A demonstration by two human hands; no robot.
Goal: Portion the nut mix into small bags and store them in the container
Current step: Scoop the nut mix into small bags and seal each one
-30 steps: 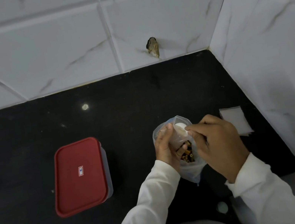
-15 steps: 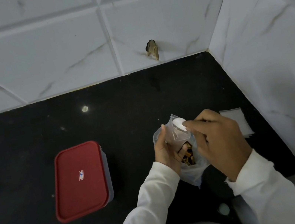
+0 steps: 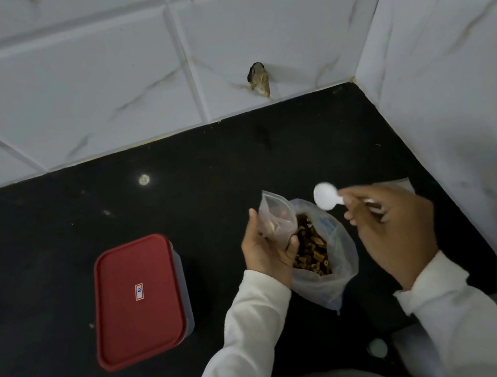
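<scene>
Clear small bag (image 3: 278,220) is being gripped by left hand (image 3: 264,251), white spoon (image 3: 326,201) pinched by right hand (image 3: 394,229); red-lidded container (image 3: 137,300) is sitting closed alongside.

Polished stone, thin plastic, soft cloth.
The black countertop (image 3: 54,253) gleams, polished stone throwing back a light spot; the wall tiles (image 3: 59,88) behind are smooth, white, marble-look, with a soft sheen. On the left, the container lid (image 3: 131,323) is smooth red plastic with a small paper sticker (image 3: 139,292). The small bag (image 3: 279,221) and large bag (image 3: 342,255) are thin clear plastic film, crinkled. The spoon (image 3: 327,198) is glossy white plastic, the nut mix (image 3: 311,248) dry, rough, brown, the sleeves (image 3: 242,337) matt white cloth.
</scene>
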